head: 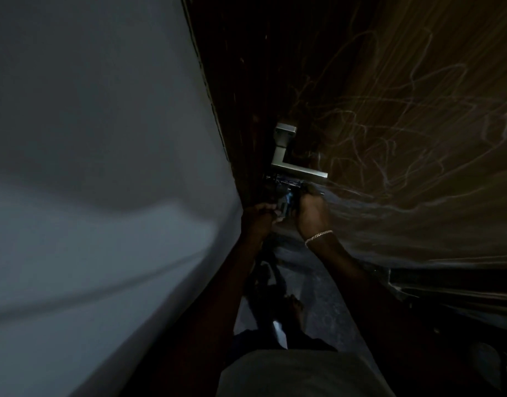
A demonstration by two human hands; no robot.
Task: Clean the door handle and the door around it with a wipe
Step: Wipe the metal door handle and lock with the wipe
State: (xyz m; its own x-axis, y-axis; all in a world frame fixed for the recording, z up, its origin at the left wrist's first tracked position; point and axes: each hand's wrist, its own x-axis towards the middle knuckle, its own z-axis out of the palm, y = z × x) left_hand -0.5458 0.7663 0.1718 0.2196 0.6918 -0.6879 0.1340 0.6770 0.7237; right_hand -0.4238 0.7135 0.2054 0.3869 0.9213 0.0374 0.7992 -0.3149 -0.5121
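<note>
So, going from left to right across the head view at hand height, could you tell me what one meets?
Pale wall → left hand → small dark packet held between both hands → right hand with bracelet → scribbled brown door. The metal handle sits just above the hands.

Pale wall (89,167) left; dark floor (318,305) below; thin bracelet (318,235).

Dim view down along a brown door (404,124) scribbled with pale lines, grey wall (89,167) at left. Silver door handle (292,164) above both hands: left hand (258,216) and right hand (312,213) gripping a small dark packet (284,193), details unclear. Thin bracelet (318,236) on right wrist.
</note>
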